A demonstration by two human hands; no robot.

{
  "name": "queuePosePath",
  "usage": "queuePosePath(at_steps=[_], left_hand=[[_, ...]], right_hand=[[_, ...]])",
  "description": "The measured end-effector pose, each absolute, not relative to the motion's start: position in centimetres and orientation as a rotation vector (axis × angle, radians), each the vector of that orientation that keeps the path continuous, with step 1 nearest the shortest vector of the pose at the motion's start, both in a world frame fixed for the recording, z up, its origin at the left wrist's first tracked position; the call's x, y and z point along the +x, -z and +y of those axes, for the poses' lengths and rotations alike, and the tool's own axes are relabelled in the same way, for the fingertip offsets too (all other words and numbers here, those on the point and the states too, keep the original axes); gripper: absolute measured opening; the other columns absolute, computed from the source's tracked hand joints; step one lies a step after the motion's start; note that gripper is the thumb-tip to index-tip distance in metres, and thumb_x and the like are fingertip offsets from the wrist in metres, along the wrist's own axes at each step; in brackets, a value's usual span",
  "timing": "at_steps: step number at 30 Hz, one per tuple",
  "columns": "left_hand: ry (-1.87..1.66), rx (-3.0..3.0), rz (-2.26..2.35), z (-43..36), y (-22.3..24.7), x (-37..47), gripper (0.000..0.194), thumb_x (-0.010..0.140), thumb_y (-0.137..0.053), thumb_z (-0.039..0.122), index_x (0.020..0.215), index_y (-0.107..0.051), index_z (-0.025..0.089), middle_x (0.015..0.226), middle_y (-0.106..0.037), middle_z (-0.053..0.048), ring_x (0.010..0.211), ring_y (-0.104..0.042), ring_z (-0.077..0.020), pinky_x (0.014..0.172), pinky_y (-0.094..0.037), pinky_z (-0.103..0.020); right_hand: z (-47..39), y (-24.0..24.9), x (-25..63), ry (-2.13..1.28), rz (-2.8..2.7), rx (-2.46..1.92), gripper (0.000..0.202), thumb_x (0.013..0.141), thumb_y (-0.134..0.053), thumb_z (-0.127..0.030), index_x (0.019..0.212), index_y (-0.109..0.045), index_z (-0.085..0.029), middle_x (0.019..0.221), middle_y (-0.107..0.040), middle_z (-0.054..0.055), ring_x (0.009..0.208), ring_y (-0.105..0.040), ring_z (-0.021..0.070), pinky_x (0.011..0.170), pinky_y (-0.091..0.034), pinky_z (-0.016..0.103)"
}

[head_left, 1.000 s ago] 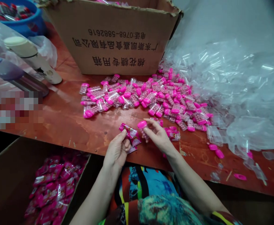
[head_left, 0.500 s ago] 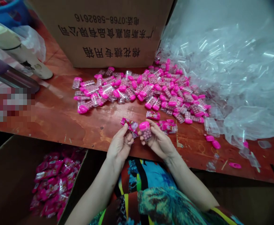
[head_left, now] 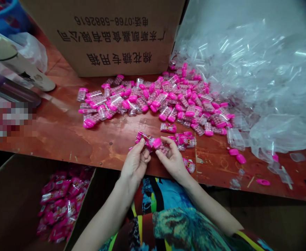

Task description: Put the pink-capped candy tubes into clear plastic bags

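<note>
Pink-capped candy bottle (head_left: 162, 149) is in R hand (head_left: 174, 162), over the near edge of red-brown tabletop (head_left: 103, 139); cap tilts twd L hand. R fingers part-curled, thumb one side, fingertips other, gap abt bottle width. L hand (head_left: 133, 164): thumb + index pinched nearly closed on printed pink wrapper (head_left: 145, 138), other fingers curled in. Cap meets or overlaps wrapper end; can't tell if it's inside. Risks: cap prob. snags wrapper lip if angled off, film creases or splits; L pinch only has an edge, so wrapper could slip; loose R grip could drop bottle off table edge. Wrapped packs (head_left: 185, 138) lie just beside R hand, poss. knocked by wrist. Beyond: bottle pile (head_left: 168, 99), cardboard box (head_left: 116, 38) behind; clear plastic heap (head_left: 247, 69) R side, w/ loose pink caps (head_left: 240, 159) nr it. Open carton (head_left: 12, 195) w/ pink packs (head_left: 60, 202), lower L.
</note>
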State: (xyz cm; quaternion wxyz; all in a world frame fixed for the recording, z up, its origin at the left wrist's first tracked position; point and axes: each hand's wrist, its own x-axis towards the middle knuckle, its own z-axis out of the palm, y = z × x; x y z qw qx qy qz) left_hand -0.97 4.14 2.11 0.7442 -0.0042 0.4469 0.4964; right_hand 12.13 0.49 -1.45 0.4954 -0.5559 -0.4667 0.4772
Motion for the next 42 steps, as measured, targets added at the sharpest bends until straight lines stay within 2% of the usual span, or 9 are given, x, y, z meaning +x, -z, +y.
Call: queuePosePath(at_steps=[4,15,21,24,27,30,34,37,42], left_hand=[[-1.081,0.104,0.955,3.8,-1.7,-0.8,0.031,0.072,-0.084,0.026,0.071,-0.055,0.015,0.051,-0.048,0.008,0.038,-0.038,-0.0031,0.035,-0.029,-0.015],[-0.821,0.384,0.961,2.8,-1.6,-0.5,0.043,0.073,-0.082,0.048,0.062,-0.056,0.015,0.034,-0.037,0.007,0.032,-0.026,-0.0023,0.036,-0.018,-0.017],[-0.865,0.352,0.903,2.9,-1.7,-0.7,0.039,0.076,-0.08,0.043,0.063,-0.057,0.015,0.039,-0.037,0.008,0.034,-0.024,-0.002,0.037,-0.018,-0.017],[-0.831,0.399,0.893,2.9,-1.7,-0.7,0.039,0.076,-0.08,0.046,0.065,-0.06,0.014,0.039,-0.037,0.007,0.035,-0.025,-0.0025,0.039,-0.018,-0.018],[-0.792,0.503,0.918,3.0,-1.7,-0.8,0.047,0.078,-0.076,0.053,0.057,-0.056,0.015,0.036,-0.037,0.006,0.035,-0.026,-0.0032,0.04,-0.018,-0.02],[-0.787,0.567,0.976,3.1,-1.8,-0.8,0.052,0.079,-0.073,0.055,0.051,-0.052,0.016,0.035,-0.041,0.003,0.034,-0.029,-0.0039,0.04,-0.017,-0.021],[-0.806,0.508,0.982,3.0,-1.7,-0.7,0.048,0.078,-0.075,0.053,0.056,-0.055,0.015,0.036,-0.044,0.003,0.031,-0.028,-0.0035,0.039,-0.015,-0.021],[-0.835,0.443,0.961,2.8,-1.2,-0.4,0.045,0.078,-0.075,0.053,0.061,-0.056,0.015,0.037,-0.045,0.004,0.031,-0.028,-0.0032,0.037,-0.014,-0.019],[-0.837,0.449,0.926,2.6,-0.8,-0.3,0.042,0.078,-0.076,0.052,0.069,-0.059,0.014,0.038,-0.043,0.006,0.031,-0.025,-0.0022,0.038,-0.016,-0.018]], right_hand=[[0.1,1.5,12.3,-0.85,-1.404,-1.47,0.042,0.087,-0.064,-0.027,0.128,-0.053,-0.025,0.124,-0.055,0.01,0.114,-0.057,0.0254,0.097,-0.051,0.043],[-0.1,0.9,12.6,-0.68,-1.617,-1.411,0.039,0.091,-0.059,-0.024,0.129,-0.05,-0.025,0.124,-0.056,0.012,0.125,-0.053,0.0277,0.109,-0.043,0.05],[-0.7,1.1,13.4,-1.256,-1.145,-1.264,0.051,0.092,-0.063,-0.04,0.137,-0.041,-0.03,0.112,-0.059,0.006,0.083,-0.065,0.0166,0.074,-0.056,0.033],[-0.8,0.6,13.7,-1.59,-0.935,-1.174,0.043,0.096,-0.057,-0.046,0.134,-0.045,-0.029,0.078,-0.059,-0.003,0.052,-0.051,0.0101,0.052,-0.045,0.024],[-0.6,0.3,13.7,-1.881,-0.662,-0.971,0.049,0.095,-0.058,-0.049,0.137,-0.043,-0.029,0.066,-0.054,-0.007,0.037,-0.031,0.0054,0.038,-0.028,0.019],[-0.6,0.7,13.3,-1.943,-0.65,-0.93,0.053,0.094,-0.058,-0.05,0.139,-0.04,-0.029,0.068,-0.054,-0.007,0.034,-0.025,0.004,0.035,-0.021,0.018],[-1.1,1.2,12.1,-1.538,-0.929,-1.187,0.055,0.094,-0.062,-0.043,0.142,-0.039,-0.029,0.073,-0.057,-0.005,0.053,-0.049,0.0101,0.048,-0.039,0.021],[-1.2,1.0,11.5,-1.411,-0.936,-1.241,0.054,0.093,-0.063,-0.042,0.141,-0.04,-0.029,0.073,-0.055,-0.004,0.064,-0.054,0.0129,0.057,-0.045,0.024],[-0.6,0.4,11.9,-1.707,-0.705,-1.087,0.058,0.094,-0.059,-0.049,0.141,-0.032,-0.029,0.063,-0.053,-0.009,0.034,-0.026,0.0049,0.035,-0.02,0.018]])
